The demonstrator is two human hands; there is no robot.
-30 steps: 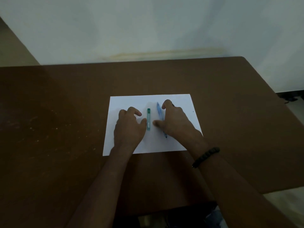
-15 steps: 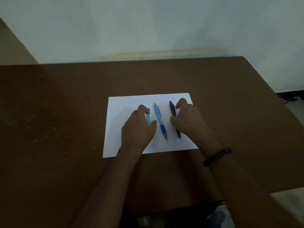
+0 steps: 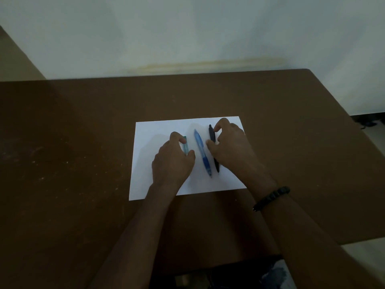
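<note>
The short teal-green translucent plastic stick (image 3: 185, 147) lies on the white sheet of paper (image 3: 154, 130), a little left of the sheet's middle, its length running from the far edge toward the near edge. Your left hand (image 3: 173, 161) pinches it end to end. The forefinger curls over its far end, the thumb meets its near end, and the rest of the hand rests on the paper.

The slim black plastic pen (image 3: 212, 133) lies nearer the sheet's right edge, roughly parallel to the stick, with its clicker end toward the far edge. Your right hand (image 3: 230, 147) grasps it, the forefinger bent down at the far end and the thumb against the barrel's left side. The palm hides much of the lower barrel, so only the tip shows below.

Between the two, just beside both thumbs, the translucent blue pen with a darker blue grip (image 3: 201, 151) lies free on the paper. The sheet sits around the middle of the brown wooden table (image 3: 83, 142). A dark beaded bracelet (image 3: 270, 198) circles your right wrist.
</note>
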